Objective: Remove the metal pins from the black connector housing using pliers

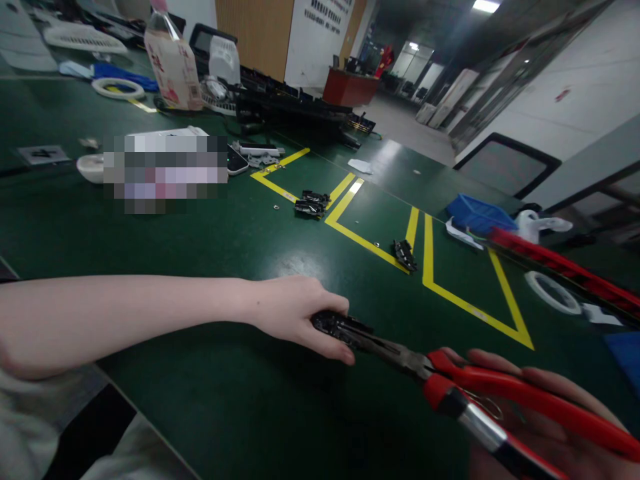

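Observation:
In the head view, my left hand [295, 310] pinches a small black mechanical part [330, 324] between thumb and fingers, just above the green table [240, 400]. My right hand [540, 427], at the lower right, is closed around the red handles of long-nose pliers [430, 373]. The pliers' long grey jaws reach left to the black part and meet its right end. Whether the tips grip it or only touch it, I cannot tell. Similar black parts lie beyond: a pair [311, 204] and a single one [404, 256], both by yellow tape lines.
Yellow tape [475, 312] marks bays on the table. At the back left stand a bottle [173, 63] and a tape roll [118, 88]. A blue bin [480, 213], a long red-and-black strip [565, 267] and a white ring [553, 292] lie at the right.

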Tool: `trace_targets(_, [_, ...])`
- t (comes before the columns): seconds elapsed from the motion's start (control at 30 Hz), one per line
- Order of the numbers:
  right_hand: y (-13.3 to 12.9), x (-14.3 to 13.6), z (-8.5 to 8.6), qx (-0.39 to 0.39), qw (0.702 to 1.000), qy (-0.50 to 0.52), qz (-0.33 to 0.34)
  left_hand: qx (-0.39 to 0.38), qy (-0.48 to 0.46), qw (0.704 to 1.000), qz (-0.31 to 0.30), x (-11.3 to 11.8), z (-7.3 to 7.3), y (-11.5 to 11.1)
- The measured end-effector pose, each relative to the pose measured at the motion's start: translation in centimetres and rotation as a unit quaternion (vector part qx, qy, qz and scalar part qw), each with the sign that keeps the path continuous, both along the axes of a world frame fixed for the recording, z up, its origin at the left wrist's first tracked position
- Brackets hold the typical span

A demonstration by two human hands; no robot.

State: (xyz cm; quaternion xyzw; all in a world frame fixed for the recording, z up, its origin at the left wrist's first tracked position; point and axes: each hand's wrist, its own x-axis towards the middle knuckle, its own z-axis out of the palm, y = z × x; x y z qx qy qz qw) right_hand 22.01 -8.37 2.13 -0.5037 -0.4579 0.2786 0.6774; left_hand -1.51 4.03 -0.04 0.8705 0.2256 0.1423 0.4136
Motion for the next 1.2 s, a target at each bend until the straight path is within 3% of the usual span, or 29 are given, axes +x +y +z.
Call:
trace_targets(0.1, [0.6, -0.3, 0.4, -0.020, 0.998, 0.024, -0.062, -0.002, -0.002, 1.000, -0.003, 0.0, 0.2, -0.1])
trace_targets(0.2, [0.7, -0.1, 0.6, -0.036, 0.997, 0.027, -0.067, 0.011, 0.000, 1.000, 0.015, 0.0, 0.1, -0.2])
trace_targets(0.4, [0.6, 0.0, 0.3, -0.044, 0.997, 0.023, -0.053, 0.210, 0.090, 0.972, 0.060, 0.1, -0.2, -0.3])
trace_targets(0.5, [0.6, -0.6, 0.4, -0.039, 0.998, 0.014, -0.054, 0.251, 0.124, 0.957, 0.070, 0.2, -0.3, -0.4])
trace_targets(0.83, [-1.1, -1.7, 0.2, -0.052, 0.998, -0.014, -0.041, 0.220, 0.135, 0.958, 0.126, 0.2, 0.0, -0.8])
trace_targets(1.2, [-0.7, -2.6, 0.4, -0.080, 0.994, 0.037, -0.069, 0.211, 0.146, 0.958, 0.128, 0.3, 0.3, -1.0])
